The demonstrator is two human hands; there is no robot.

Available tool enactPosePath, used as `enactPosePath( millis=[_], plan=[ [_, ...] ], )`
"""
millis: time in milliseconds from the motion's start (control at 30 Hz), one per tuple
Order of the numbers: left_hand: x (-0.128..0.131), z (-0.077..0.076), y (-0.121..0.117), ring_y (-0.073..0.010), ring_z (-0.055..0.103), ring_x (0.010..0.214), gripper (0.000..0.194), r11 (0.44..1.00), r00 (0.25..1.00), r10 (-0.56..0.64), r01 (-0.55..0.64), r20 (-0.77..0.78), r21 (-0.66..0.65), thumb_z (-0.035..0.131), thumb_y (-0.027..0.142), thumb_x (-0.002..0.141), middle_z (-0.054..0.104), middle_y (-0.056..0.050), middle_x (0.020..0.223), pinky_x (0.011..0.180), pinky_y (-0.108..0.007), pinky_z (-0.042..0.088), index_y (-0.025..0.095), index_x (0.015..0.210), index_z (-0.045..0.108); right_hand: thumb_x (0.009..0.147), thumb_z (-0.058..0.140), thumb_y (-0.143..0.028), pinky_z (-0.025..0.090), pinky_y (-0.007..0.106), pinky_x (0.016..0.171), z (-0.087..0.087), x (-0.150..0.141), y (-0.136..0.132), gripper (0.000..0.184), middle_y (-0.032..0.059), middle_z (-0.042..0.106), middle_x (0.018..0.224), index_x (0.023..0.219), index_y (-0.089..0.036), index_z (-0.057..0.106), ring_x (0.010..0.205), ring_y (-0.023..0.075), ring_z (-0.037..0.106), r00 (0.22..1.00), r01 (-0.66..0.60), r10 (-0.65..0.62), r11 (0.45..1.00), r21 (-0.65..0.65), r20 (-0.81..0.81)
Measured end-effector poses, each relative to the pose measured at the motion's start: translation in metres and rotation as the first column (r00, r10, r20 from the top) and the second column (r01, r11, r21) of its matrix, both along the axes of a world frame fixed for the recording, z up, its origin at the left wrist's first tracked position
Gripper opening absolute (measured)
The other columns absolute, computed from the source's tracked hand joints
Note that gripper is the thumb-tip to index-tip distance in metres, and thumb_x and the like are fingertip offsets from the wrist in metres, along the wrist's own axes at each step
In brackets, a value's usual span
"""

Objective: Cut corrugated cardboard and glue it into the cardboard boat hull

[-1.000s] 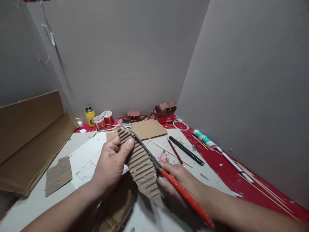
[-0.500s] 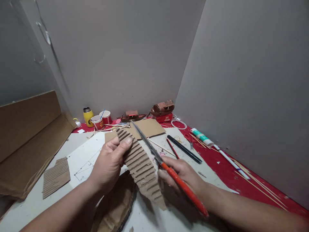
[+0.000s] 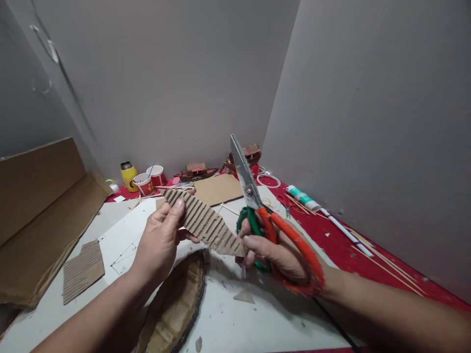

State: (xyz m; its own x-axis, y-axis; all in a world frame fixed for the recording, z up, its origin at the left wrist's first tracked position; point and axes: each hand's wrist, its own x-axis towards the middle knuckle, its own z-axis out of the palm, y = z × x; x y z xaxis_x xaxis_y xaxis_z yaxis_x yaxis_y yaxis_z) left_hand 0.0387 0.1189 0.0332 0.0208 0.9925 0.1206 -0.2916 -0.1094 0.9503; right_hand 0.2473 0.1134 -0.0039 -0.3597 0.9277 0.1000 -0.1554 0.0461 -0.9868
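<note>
A long strip of corrugated cardboard point(image 3: 208, 223), its ridges facing up, is pinched near its left end between the thumb and fingers of my left hand point(image 3: 160, 242). My right hand point(image 3: 285, 255) grips scissors point(image 3: 250, 189) with orange and green handles, the blades together and pointing upward. The right thumb and fingertips also meet the strip's lower right end. Below the strip, a hollow boat-shaped cardboard form point(image 3: 176, 304) rests on the white work surface point(image 3: 228, 328). Beside it lies a small triangular scrap point(image 3: 245, 296).
At left stand a folded cardboard sheet point(image 3: 40, 196) and a corrugated offcut point(image 3: 84, 272). Behind are a yellow bottle point(image 3: 128, 176), paper cups point(image 3: 143, 185), model boats point(image 3: 196, 171) and flat cardboard point(image 3: 217, 190). A green-white tube point(image 3: 302, 197) and thin sticks point(image 3: 386, 262) lie at right.
The scissors have swung away from the strip's edge, blades now upright. My right fingertips have come to the strip's end, and the strip lies flatter. A triangular scrap now shows on the surface.
</note>
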Motion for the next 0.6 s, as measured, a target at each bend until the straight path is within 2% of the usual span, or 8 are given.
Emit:
enactPosePath(
  millis=[133, 300, 367, 500, 600],
  plan=[
    [0.009, -0.007, -0.007, -0.0102, 0.058, 0.063, 0.023, 0.996, 0.997, -0.076, 0.074, -0.024, -0.044, 0.068, 0.037, 0.082, 0.065, 0.0, 0.076, 0.052, -0.019, 0.05, 0.017, 0.093, 0.069, 0.07, 0.079, -0.037, 0.054, 0.024, 0.052, 0.005, -0.006, -0.005, 0.035, -0.0034, 0.059, 0.071, 0.084, -0.019, 0.052, 0.055, 0.0116, 0.062, 1.0, -0.009, 0.01, 0.999, -0.032, 0.024],
    [0.021, -0.012, -0.02, -0.0124, 0.061, 0.058, 0.02, 0.953, 0.967, -0.252, 0.242, -0.031, -0.18, 0.077, 0.029, 0.073, 0.068, -0.006, 0.069, 0.053, -0.021, 0.05, 0.011, 0.078, 0.069, 0.068, 0.079, -0.04, 0.055, 0.026, 0.051, 0.008, -0.009, -0.01, 0.037, -0.0049, 0.054, 0.067, 0.083, -0.02, 0.051, 0.052, 0.0113, 0.057, 0.997, -0.012, 0.015, 0.999, -0.042, 0.08],
    [0.02, -0.01, -0.02, -0.0115, 0.06, 0.057, 0.019, 0.959, 0.971, -0.235, 0.223, -0.046, -0.176, 0.077, 0.027, 0.073, 0.068, -0.005, 0.068, 0.051, -0.02, 0.049, 0.011, 0.078, 0.069, 0.072, 0.076, -0.043, 0.051, 0.023, 0.048, 0.01, -0.007, -0.011, 0.036, -0.005, 0.053, 0.064, 0.082, -0.02, 0.051, 0.051, 0.0105, 0.054, 0.989, -0.05, 0.049, 0.999, 0.007, 0.142],
    [0.003, 0.004, -0.012, -0.0113, 0.06, 0.06, 0.014, 0.996, 0.99, -0.092, 0.09, -0.104, -0.024, 0.075, 0.025, 0.075, 0.066, -0.001, 0.071, 0.051, -0.02, 0.052, 0.014, 0.077, 0.067, 0.084, 0.059, -0.055, 0.035, 0.02, 0.041, 0.019, 0.002, -0.007, 0.038, -0.0058, 0.043, 0.057, 0.076, -0.02, 0.047, 0.047, 0.0081, 0.04, 0.934, -0.128, 0.054, 0.974, 0.188, 0.354],
    [-0.01, 0.018, -0.009, -0.0124, 0.061, 0.063, 0.014, 0.998, 0.998, -0.032, 0.034, -0.045, 0.052, 0.074, 0.023, 0.075, 0.065, -0.001, 0.074, 0.049, -0.021, 0.053, 0.014, 0.078, 0.065, 0.088, 0.048, -0.061, 0.037, 0.023, 0.048, 0.019, 0.008, -0.001, 0.043, -0.0036, 0.043, 0.063, 0.077, -0.02, 0.045, 0.053, 0.0102, 0.038, 0.883, -0.248, 0.087, 0.921, 0.3, 0.462]
  ],
)
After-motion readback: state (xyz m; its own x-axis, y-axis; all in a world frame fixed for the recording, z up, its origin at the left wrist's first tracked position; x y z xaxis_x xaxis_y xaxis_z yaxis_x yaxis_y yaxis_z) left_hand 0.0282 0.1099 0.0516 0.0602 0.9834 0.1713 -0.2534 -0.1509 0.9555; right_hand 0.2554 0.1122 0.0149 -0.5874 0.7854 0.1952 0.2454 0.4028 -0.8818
